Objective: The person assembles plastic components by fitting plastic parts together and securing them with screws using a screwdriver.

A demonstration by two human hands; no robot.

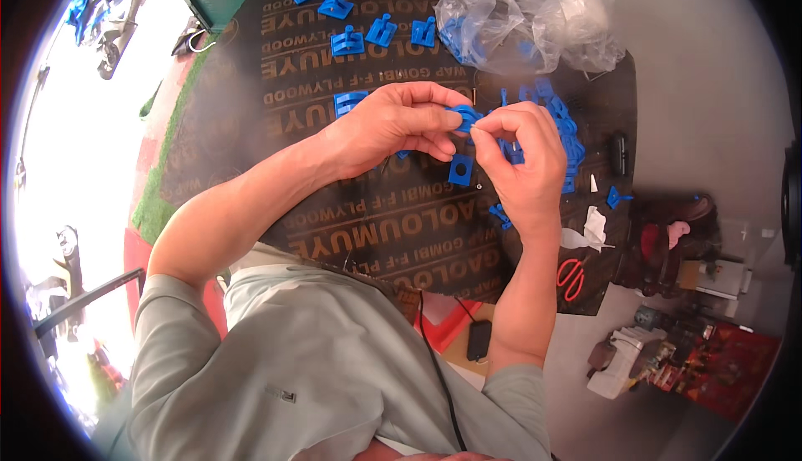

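Right between the two hands sits a small, curved blue plastic piece (464, 116), lifted above the dark, brown-lettered plywood surface (376, 240)! The left hand (399, 127) meets it from the left, the right hand (528, 152) from the right, both equally near. Fingers cover much of it, so its long axis can't be called. Left grip: clamped, thumb against fingers, the piece nipped at the tips. Right grip: thumb and forefinger pinched together at the piece's right edge; whether something tiny sits between them, no telling from here. Just below, apart from both hands, lies a flat blue plastic plate with a round hole (460, 170).
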